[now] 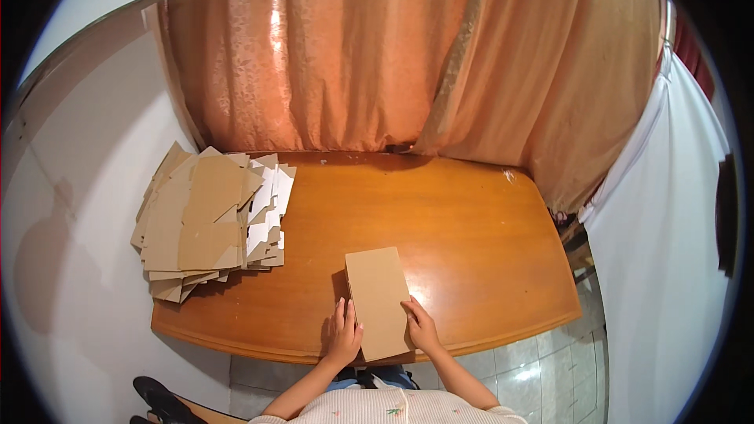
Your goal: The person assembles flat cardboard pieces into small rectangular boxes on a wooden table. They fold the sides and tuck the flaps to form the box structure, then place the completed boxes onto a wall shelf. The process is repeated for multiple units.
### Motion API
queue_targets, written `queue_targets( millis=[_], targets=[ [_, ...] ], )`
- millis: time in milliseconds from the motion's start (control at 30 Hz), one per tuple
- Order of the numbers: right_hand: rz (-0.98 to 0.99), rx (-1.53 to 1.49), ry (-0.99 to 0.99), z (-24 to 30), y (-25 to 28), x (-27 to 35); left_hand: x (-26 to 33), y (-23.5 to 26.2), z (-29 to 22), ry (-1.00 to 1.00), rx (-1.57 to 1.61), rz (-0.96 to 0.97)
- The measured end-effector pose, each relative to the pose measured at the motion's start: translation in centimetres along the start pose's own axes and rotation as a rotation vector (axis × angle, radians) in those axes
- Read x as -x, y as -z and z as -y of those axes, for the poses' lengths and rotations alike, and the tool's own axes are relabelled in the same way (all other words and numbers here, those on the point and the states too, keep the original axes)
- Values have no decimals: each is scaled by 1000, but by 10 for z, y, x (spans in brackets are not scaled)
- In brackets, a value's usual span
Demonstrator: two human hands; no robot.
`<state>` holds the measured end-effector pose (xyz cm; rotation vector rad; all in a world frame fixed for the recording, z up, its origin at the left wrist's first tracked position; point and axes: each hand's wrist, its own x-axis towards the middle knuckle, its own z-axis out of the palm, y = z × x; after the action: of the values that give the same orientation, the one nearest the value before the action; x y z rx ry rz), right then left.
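Observation:
A closed, plain brown cardboard box, oblong and shallow, lies at the near edge of the wooden table, its near end reaching the rim. My left hand presses along the box's left side, fingers pointing away from me. On the opposite side, my right hand grips the right edge, with fingertips at the top face and the thumb side hidden. Between them the two hands hold the box. Its underside cannot be seen.
A tall, uneven pile of flattened cardboard pieces, some with white faces, covers the table's left end. Orange curtains hang behind the wooden table. A white wall stands left, white cloth hangs right, and tiled floor lies below.

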<state>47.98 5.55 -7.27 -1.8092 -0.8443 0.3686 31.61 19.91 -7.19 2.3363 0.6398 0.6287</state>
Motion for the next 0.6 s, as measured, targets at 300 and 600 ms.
queue_targets(
  millis=[300,600],
  targets=[
    [252,-245,-93,-11,21,32,7,-6,1,159,238,27],
    [490,27,63,-22,53,70,20,-29,-21,321,366,47]
  ],
)
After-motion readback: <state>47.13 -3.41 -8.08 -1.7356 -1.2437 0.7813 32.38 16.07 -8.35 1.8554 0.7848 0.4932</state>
